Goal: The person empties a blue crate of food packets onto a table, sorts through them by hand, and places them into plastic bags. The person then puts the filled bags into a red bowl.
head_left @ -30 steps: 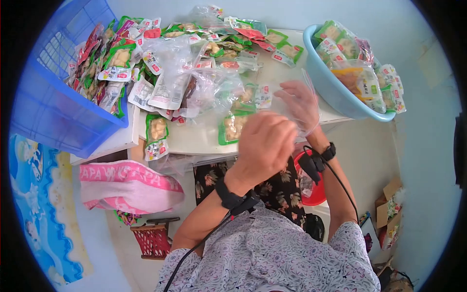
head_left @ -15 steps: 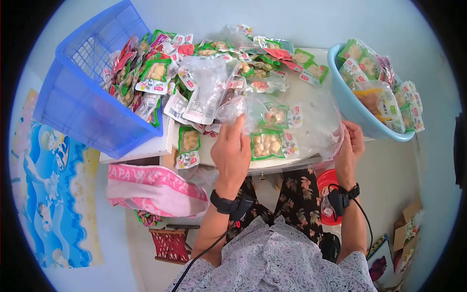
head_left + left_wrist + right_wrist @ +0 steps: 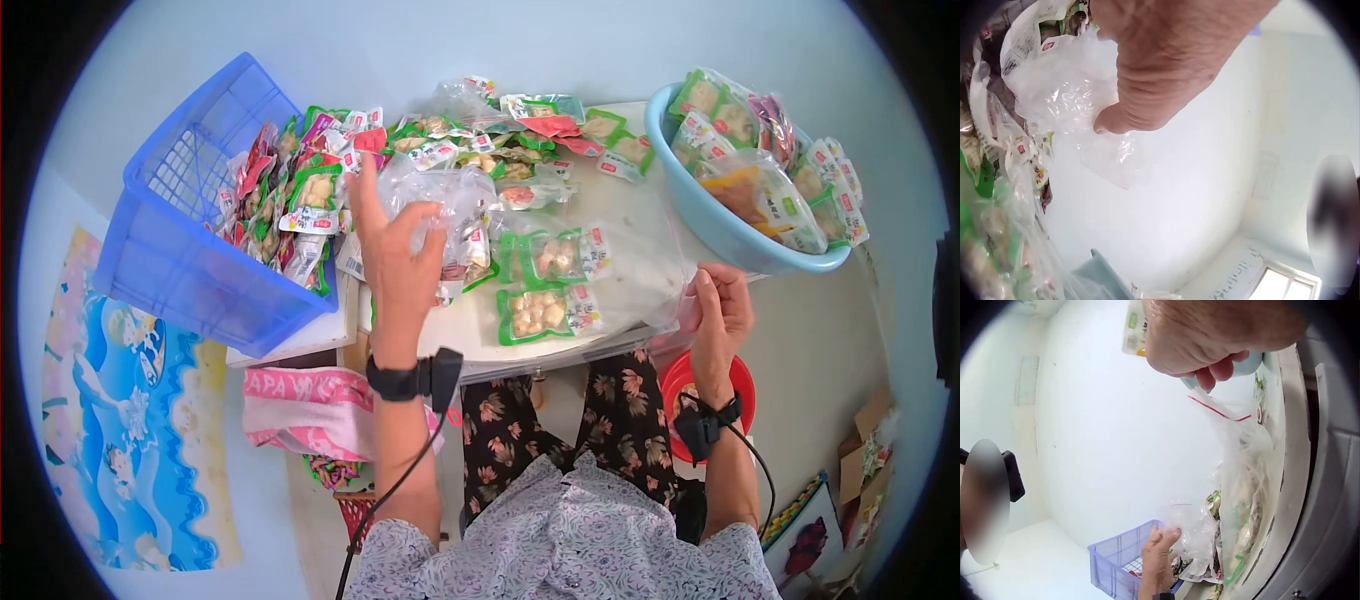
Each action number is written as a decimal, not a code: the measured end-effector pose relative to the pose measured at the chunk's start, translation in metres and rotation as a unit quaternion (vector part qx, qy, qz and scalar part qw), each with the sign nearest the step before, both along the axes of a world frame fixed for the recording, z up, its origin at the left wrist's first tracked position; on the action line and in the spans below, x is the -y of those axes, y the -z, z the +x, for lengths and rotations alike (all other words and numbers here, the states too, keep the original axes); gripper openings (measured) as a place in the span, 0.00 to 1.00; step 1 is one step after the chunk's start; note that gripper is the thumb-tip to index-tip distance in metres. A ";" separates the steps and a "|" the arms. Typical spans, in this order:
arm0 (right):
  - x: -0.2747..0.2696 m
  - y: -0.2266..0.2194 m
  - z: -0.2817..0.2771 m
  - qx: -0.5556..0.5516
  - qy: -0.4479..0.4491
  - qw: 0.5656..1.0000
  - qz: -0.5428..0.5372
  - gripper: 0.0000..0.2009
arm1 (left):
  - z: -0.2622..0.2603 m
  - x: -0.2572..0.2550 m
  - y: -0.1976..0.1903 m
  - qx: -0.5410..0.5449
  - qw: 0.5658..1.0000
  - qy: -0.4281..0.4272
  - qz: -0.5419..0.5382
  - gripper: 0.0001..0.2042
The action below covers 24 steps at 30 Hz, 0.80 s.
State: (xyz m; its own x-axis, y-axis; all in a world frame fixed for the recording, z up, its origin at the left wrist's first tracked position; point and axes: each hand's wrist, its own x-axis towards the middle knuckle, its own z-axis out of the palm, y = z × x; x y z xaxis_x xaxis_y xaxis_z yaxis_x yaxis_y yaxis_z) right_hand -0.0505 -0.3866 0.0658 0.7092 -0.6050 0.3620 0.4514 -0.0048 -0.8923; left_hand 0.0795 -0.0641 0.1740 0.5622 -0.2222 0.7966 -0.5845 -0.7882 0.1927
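My right hand (image 3: 725, 305) pinches the open edge of a clear zip bag (image 3: 645, 255) at the table's front right. Green-edged snack packets (image 3: 540, 312) with pale pieces inside show through the bag, which lies flat on the table. In the right wrist view the bag's red zip line (image 3: 1219, 409) hangs just below my right fingers. Out to the left, my left hand (image 3: 397, 260) has its fingers spread, index finger pointing at the packet pile. Loose clear plastic bags (image 3: 450, 205) lie beside it, and its thumb overlaps them in the left wrist view.
A blue crate (image 3: 200, 255) tilts at the left, full of snack packets (image 3: 285, 195). More packets (image 3: 480, 135) heap along the table's back. A light-blue basin (image 3: 680, 185) of packets stands at the right edge. Below are a pink-white towel (image 3: 310, 410) and red bucket (image 3: 735, 400).
The right hand lowered the clear bag onto the table and stays at its edge. My left hand went from the bag's left side further left, toward the crate, and its fingers spread.
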 end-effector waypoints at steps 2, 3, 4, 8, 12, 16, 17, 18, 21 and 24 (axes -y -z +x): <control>0.002 0.001 -0.002 -0.007 -0.001 1.000 0.007 0.05 | 0.023 -0.003 0.011 -0.078 0.996 0.025 -0.026 0.07; 0.002 0.002 -0.003 -0.011 -0.001 1.000 0.010 0.05 | 0.027 -0.005 0.019 -0.101 0.995 -0.011 -0.016 0.08; 0.003 0.000 -0.006 -0.014 0.002 1.000 0.005 0.05 | 0.031 -0.005 0.026 -0.122 0.991 -0.045 -0.006 0.09; 0.007 -0.004 -0.015 -0.030 0.021 0.999 -0.002 0.05 | 0.034 -0.012 0.039 -0.133 0.984 -0.120 -0.002 0.14; 0.008 -0.002 -0.018 -0.041 0.024 0.999 -0.001 0.06 | 0.037 -0.024 0.035 -0.156 0.982 -0.086 -0.065 0.21; 0.003 0.000 -0.021 -0.030 0.019 0.999 0.004 0.06 | 0.016 -0.017 0.023 -0.096 0.981 -0.079 -0.150 0.25; 0.002 -0.001 -0.022 -0.027 0.016 0.999 0.004 0.06 | 0.011 -0.019 0.021 -0.056 0.980 -0.043 -0.184 0.25; 0.000 -0.002 -0.023 -0.024 0.013 1.000 0.004 0.06 | 0.006 -0.020 0.020 -0.017 0.976 -0.007 -0.217 0.25; -0.010 -0.006 -0.032 -0.010 0.008 1.000 -0.026 0.06 | -0.028 -0.020 0.009 -0.036 0.893 0.109 -0.435 0.21; -0.032 -0.012 -0.048 -0.026 -0.023 0.999 -0.017 0.06 | -0.075 -0.024 0.028 -0.132 0.819 0.143 -0.540 0.20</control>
State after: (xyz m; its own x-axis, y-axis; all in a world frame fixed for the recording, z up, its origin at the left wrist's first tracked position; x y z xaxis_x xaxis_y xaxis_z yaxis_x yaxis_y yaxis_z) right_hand -0.0987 -0.3547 0.0777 0.7537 -0.5601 0.3439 0.4054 -0.0157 -0.9140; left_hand 0.0042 -0.0405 0.1464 0.7949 0.3789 0.4739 -0.5405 0.0875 0.8368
